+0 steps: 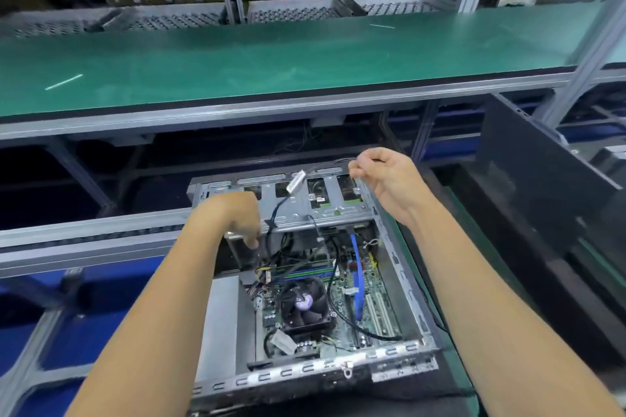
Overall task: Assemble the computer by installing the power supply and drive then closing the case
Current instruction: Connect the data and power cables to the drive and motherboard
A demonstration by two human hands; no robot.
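Open computer case lies on its side on the lower bench, near the bench's front edge, side panel off, motherboard facing up. CPU fan sits mid-board; a blue cable runs along the board to its right, black wires looping around it. Grey power supply sits in the case's left side, next to the fan. Metal drive cage spans the far end of the case, tilted up above the board. Left hand is at the cage's near-left edge, fingers curled down over the cage lip, gripping it. Right hand is raised above the cage's far-right corner, thumb and forefinger pinching thin wires; motion blur there, so probably a small wire bundle, can't confirm. A cable with a white connector stands up over the cage's middle, between the two hands. Dark side panel leans upright at the bench's right edge, well apart from the case. Green mat shelf runs across above the bench.
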